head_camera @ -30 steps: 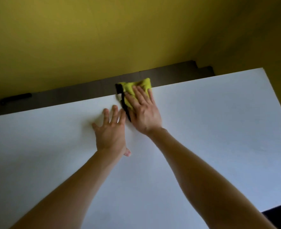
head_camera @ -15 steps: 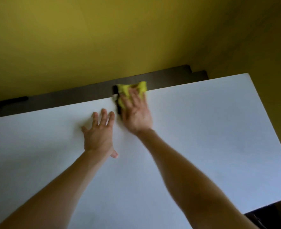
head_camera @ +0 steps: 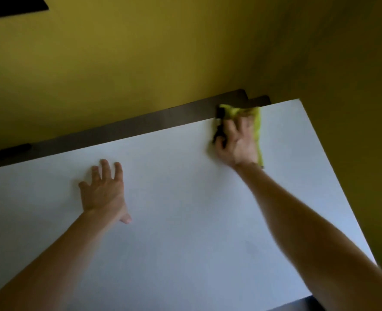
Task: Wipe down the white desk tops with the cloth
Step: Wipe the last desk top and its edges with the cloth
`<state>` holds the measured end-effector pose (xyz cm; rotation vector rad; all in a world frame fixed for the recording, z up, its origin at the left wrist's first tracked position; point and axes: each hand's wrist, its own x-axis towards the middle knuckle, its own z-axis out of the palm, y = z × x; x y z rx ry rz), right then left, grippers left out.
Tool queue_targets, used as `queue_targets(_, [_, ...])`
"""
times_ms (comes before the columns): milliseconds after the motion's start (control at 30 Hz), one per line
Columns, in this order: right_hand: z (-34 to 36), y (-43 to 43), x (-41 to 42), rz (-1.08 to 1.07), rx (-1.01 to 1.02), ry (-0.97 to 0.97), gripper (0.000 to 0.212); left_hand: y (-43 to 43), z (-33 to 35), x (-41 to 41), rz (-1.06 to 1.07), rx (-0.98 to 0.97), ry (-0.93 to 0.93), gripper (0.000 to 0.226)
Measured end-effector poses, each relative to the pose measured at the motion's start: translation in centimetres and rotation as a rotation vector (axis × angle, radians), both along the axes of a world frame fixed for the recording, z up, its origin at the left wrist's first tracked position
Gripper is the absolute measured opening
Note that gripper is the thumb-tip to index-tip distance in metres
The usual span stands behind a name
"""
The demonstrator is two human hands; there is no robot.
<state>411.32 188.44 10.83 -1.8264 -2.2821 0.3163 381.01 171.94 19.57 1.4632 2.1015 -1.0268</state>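
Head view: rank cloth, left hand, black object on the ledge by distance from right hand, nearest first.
1. cloth, under the right hand, at the far edge of the desk top
2. left hand, flat on the desk top, leftward
3. black object, far left on the dark ledge

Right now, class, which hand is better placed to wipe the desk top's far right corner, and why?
Right. The right hand presses the yellow cloth at the desk top far edge, near that corner; the left hand rests flat, holding nothing, farther away.
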Motion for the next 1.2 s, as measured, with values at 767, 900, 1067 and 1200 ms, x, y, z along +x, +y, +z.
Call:
queue_targets(767, [-0.3, 3.1, 8.7, 0.354, 0.128, 0.019, 0.058, 8.0, -2.4, 13.7, -0.432, 0.131, -0.217, 0.177])
queue_targets(900, [-0.1, 7.9, 14.3, -0.515, 0.025, -0.006, 0.066, 7.9, -2.6, 13.7, -0.423, 0.142, -0.231, 0.175])
queue_targets(1067, [-0.4, 0.9, 3.0, 0.126, 0.058, 0.028, 0.057, 8.0, -2.2, 13.5, -0.420, 0.149, -0.230, 0.176])
queue_targets(1200, [0.1, 2.7, 8.5, 0.325, 0.103, 0.000, 0.057, 7.9, -2.1, 13.3, -0.433, 0.161, -0.241, 0.176])
